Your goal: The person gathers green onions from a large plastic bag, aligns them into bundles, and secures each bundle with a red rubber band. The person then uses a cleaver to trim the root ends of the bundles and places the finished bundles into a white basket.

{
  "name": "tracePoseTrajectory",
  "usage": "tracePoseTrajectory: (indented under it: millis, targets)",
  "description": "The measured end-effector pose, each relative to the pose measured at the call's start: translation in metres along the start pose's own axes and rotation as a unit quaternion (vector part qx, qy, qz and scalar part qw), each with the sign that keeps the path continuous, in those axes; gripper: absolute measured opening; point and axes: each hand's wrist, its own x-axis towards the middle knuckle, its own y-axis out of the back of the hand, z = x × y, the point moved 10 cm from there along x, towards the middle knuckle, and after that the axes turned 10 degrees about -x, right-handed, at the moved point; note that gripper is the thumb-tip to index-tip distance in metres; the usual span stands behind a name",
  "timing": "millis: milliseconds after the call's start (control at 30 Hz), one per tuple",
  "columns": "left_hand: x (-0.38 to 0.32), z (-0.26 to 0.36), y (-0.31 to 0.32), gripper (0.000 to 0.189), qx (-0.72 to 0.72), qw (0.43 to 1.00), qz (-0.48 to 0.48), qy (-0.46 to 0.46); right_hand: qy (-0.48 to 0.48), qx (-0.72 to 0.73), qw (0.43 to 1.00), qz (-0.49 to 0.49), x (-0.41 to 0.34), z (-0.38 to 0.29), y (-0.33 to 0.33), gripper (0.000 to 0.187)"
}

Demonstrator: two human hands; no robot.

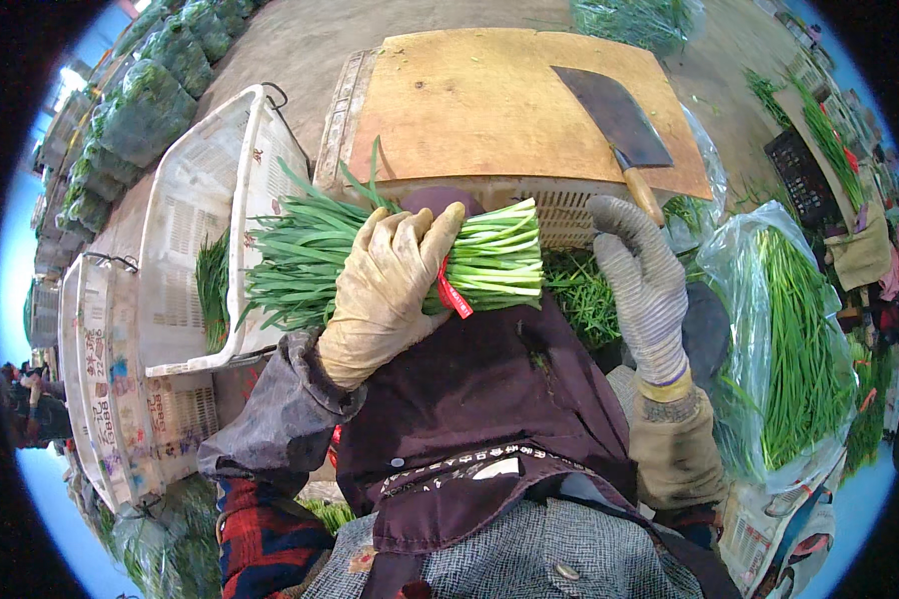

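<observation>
My left hand [393, 288], in a stained, cream-coloured glove, is closed over a bundle of flat green leafy stalks [300, 258], probably Chinese chives. The bundle lies sideways above my lap, leaves to the left and pale cut ends to the right. A red printed tie [453, 294] goes around it beside my fingers. To the right, my right hand [640, 284], in a grey striped knit glove, is raised with fingers curved and apart from the bundle; whether something thin is between the fingertips cannot be told. Ahead, a cleaver [618, 120] with a wooden handle rests on a wooden board [479, 105].
A white plastic crate [243, 172] stands tilted at left with greens inside, beside stacked crates [112, 382]. Clear plastic holds long green stalks [801, 352] at right. Loose trimmings [580, 292] lie below the board. Bagged greens [146, 112] line the far left.
</observation>
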Motion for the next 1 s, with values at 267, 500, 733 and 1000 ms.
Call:
tracePoseTrajectory:
  millis: [267,500,733,1000]
  targets:
    - [0.004,0.007,-0.006,0.103,0.014,0.999,-0.027,-0.018,-0.018,-0.003,0.999,-0.030,0.002,-0.001,-0.008,0.026]
    - [0.006,0.009,-0.011,0.106,0.023,0.999,-0.041,-0.019,0.003,-0.101,0.991,-0.083,0.017,-0.021,-0.024,0.021]
    - [0.008,0.015,-0.014,0.106,0.057,0.996,-0.047,-0.045,0.177,-0.254,0.947,-0.091,0.021,-0.058,-0.024,0.019]
    - [0.008,0.012,-0.014,0.108,0.036,0.997,-0.062,-0.036,0.147,-0.233,0.961,-0.005,0.019,-0.048,-0.022,0.011]
